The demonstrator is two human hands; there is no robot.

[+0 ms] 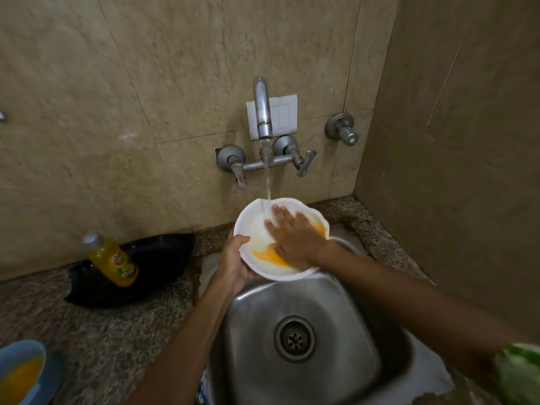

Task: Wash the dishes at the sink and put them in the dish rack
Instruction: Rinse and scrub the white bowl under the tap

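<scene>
1. Over the far edge of the sink point(306, 331), under the running tap point(262, 112), I hold the white bowl point(263, 229) tilted toward me, the water stream landing inside it near its far rim.
2. My left hand point(233, 260) has the grip: fingers curled under the near-left wall, thumb hooked over the rim. It is clasping the bowl, carrying all of it.
3. My right hand point(292, 238) is released and flat, fingers spread, palm rubbing the inside where the yellow-orange residue point(263, 255) clings.
4. I judge the bowl light and stiff, probably plastic or melamine, with a wavy rim; I cannot tell which material. If ceramic, a knock on the steel could chip it.
5. Wet and greasy, it will likely be slippery. The rim pinch with thumb inside is the surest hold; the scalloped edge gives the thumb a catch.
6. On the speckled surface point(122, 331) to the left stand a yellow bottle point(112, 263) and, near left, a blue bowl point(22, 372) that looks soiled too. No dish rack is in view.
</scene>
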